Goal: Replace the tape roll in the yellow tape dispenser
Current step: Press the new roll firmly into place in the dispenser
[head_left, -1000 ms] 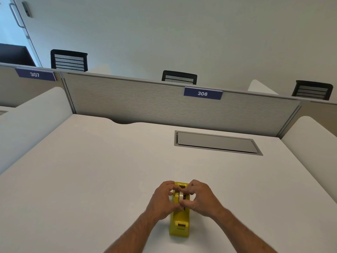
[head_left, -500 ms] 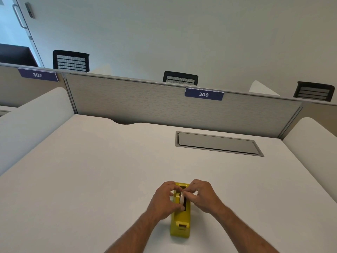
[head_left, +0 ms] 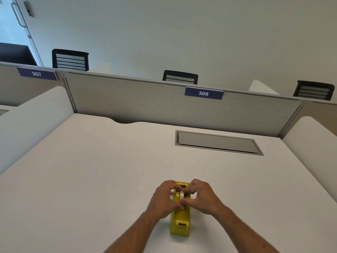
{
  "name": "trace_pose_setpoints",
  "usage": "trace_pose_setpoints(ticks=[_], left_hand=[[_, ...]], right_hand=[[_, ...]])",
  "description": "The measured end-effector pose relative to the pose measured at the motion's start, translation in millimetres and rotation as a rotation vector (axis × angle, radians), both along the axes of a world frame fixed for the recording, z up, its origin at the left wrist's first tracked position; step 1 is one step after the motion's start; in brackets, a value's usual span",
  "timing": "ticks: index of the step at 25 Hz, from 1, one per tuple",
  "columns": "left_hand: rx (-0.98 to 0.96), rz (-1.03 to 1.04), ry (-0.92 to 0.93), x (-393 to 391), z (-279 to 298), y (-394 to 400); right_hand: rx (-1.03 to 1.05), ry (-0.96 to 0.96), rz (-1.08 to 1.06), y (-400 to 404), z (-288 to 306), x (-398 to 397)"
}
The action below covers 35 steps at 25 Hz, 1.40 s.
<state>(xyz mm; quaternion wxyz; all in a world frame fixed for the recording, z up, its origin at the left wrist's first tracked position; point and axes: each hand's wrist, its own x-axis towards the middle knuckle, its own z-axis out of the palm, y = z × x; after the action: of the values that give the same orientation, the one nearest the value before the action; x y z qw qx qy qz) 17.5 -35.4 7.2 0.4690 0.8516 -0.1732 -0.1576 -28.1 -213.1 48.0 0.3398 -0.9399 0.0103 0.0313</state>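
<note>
Both hands are sitting a little closer around the roll than half a second ago, and the dispenser is staying where it was on the counter (head_left: pixel 91 179).

The dispenser (head_left: pixel 180 219) is lying toward 6 o'clock on the counter, its cutter end pointing back at the person. The roll (head_left: pixel 181 195) is standing on edge in the cradle at the dispenser's far end. The left hand (head_left: pixel 164 199) is curling in from 9 o'clock, its fingers closing on the roll's side and the yellow wall; the right hand (head_left: pixel 202 197) is mirroring it from 3 o'clock, fingertips pinching at the roll. Neither hand is open; both appear to be gripping the roll between them.

Judging from this, the roll is either being seated in or being lifted out of the cradle, and the view cannot settle which. To do it well, the person is likely needing to keep the roll square to the slot, press or pull evenly on both sides of its hub, and hold the base down so it is not tipping.

Fingers are hiding the hub and its notches. Whether a loose tape end is feeding toward the cutter is too small to make out. No second roll is showing anywhere on the counter. Both forearms are running out of view at the bottom edge.
</note>
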Motion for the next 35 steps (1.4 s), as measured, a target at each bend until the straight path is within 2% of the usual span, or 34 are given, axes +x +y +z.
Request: trace_pose_setpoints(ticks=[9,19,35], left_hand=[[0.038,0.017,0.017,-1.6,3.8,-1.0],[0.019,0.019,0.03,-1.9,6.0,-1.2],[-0.009,-0.015,0.0,-0.7,3.8,0.9]], right_hand=[[0.042,0.001,-0.021,-2.9,4.3,8.4],[-0.009,-0.014,-0.043,0.6,3.0,9.5],[0.045,0.037,-0.072,0.4,1.7,2.7]])
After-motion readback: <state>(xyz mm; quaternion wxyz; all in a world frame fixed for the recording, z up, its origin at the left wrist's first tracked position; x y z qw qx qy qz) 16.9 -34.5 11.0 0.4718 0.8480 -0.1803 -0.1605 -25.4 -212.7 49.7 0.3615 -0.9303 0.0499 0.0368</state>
